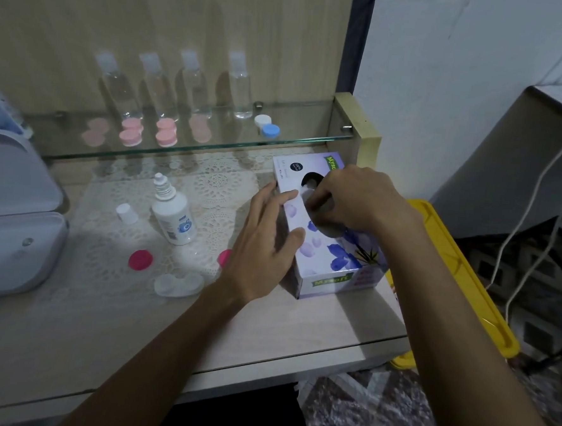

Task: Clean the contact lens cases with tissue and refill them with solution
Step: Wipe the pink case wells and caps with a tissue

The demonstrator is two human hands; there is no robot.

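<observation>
Tissue box (331, 249): lilac carton with blue and purple flower print and green brand panels, oval dispensing slot on top, lying on the counter (266, 330) directly under both hands. Left hand (264, 244): resting flat along the box's near-left edge, fingers straight and spread, steadying it. Right hand (349, 200): hovering over the slot, fingertips curled together and pinching a bit of white tissue (304, 192) at the opening. Contact lens case (178, 284): clear, uncapped, lying left of the left wrist. Pink caps: one (141, 260) further left of the case, one (225, 257) partly hidden behind the left hand. Solution bottle (173, 214): white, uncapped, standing left of the left hand, its white cap (126, 213) just beyond it.
</observation>
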